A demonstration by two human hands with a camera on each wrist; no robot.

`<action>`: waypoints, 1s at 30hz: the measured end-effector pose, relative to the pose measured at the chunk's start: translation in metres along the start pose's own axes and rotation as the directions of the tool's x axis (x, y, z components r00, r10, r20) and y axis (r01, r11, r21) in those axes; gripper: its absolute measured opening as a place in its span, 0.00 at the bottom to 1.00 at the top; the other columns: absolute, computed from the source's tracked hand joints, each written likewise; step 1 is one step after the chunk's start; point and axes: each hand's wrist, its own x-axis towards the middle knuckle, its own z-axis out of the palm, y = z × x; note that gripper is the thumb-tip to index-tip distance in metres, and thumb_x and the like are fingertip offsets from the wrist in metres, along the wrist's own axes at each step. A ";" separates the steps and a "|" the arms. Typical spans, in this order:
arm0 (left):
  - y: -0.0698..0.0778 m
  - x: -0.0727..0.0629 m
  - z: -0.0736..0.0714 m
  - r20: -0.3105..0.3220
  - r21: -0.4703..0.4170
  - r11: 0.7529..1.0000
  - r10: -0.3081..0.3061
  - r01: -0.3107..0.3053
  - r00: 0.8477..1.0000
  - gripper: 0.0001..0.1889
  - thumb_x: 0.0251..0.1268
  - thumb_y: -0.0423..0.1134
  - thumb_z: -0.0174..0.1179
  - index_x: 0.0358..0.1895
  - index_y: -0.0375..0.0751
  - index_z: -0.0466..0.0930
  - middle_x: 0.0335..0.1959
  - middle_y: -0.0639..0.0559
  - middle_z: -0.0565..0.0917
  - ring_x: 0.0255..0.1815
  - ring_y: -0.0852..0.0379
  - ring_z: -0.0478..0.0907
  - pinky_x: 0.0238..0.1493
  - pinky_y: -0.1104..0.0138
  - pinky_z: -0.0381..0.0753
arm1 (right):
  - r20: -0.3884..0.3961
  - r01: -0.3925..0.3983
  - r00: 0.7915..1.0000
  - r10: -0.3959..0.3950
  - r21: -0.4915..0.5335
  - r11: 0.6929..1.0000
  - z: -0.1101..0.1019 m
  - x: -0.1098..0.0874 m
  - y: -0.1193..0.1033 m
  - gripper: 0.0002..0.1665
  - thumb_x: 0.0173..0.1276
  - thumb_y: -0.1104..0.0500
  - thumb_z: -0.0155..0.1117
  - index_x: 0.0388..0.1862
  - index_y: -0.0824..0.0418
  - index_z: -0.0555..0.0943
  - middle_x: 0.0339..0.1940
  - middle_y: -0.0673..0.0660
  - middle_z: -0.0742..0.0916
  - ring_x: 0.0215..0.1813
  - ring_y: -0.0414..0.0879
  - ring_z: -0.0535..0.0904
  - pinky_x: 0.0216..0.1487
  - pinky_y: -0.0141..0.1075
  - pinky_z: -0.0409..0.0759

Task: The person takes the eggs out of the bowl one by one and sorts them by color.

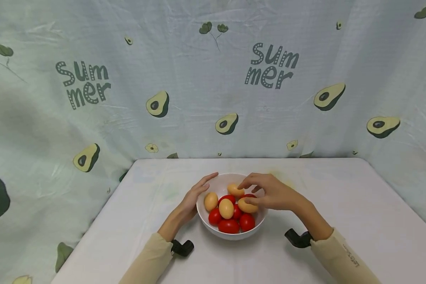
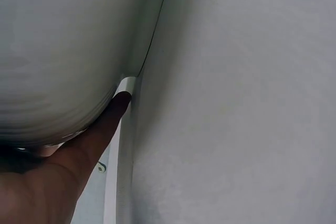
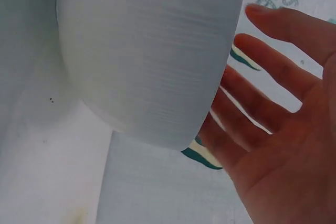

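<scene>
A white bowl (image 1: pixel 230 236) sits on the table and holds several light-brown eggs (image 1: pixel 226 208) and several red tomatoes (image 1: pixel 247 222). My left hand (image 1: pixel 192 197) rests against the bowl's left side, its fingers stretched along the outside. In the left wrist view a finger lies alongside the bowl's outer wall (image 2: pixel 58 51). My right hand (image 1: pixel 275 193) reaches over the right rim, fingers apart and loosely bent. Its thumb is at the right-hand egg (image 1: pixel 245 206) and a fingertip is by the far egg (image 1: pixel 236 191). Whether they touch is hard to tell.
The table (image 1: pixel 156 209) has a white cover. Behind and beside it hangs a pale cloth (image 1: pixel 198 79) printed with avocados and lettering. A black wrist device (image 1: pixel 183 248) is on the left wrist, another black device (image 1: pixel 298 238) on the right.
</scene>
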 end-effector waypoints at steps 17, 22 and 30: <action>-0.003 -0.009 -0.009 -0.009 0.121 0.992 0.022 -0.021 1.000 0.28 0.80 0.38 0.35 0.80 0.50 0.63 0.84 0.48 0.58 0.85 0.43 0.51 0.85 0.44 0.48 | 0.183 -0.064 0.980 0.076 -0.073 0.995 0.018 0.004 -0.001 0.18 0.67 0.60 0.72 0.55 0.52 0.86 0.54 0.48 0.86 0.55 0.45 0.80 0.55 0.40 0.87; -0.002 -0.003 -0.005 0.020 0.106 0.994 0.031 -0.033 0.999 0.28 0.81 0.39 0.35 0.80 0.52 0.62 0.84 0.50 0.57 0.85 0.44 0.52 0.85 0.46 0.51 | 0.195 -0.059 0.977 0.083 -0.125 0.990 0.015 0.001 0.003 0.20 0.65 0.62 0.72 0.55 0.49 0.86 0.53 0.46 0.85 0.54 0.43 0.79 0.53 0.34 0.85; -0.003 0.004 -0.003 0.031 0.103 0.993 0.054 -0.057 0.998 0.27 0.82 0.40 0.35 0.81 0.48 0.61 0.84 0.46 0.57 0.85 0.42 0.51 0.86 0.44 0.46 | 0.208 -0.049 0.975 0.074 -0.121 0.991 0.009 -0.002 0.003 0.21 0.64 0.64 0.72 0.55 0.49 0.86 0.52 0.47 0.85 0.54 0.43 0.79 0.50 0.29 0.85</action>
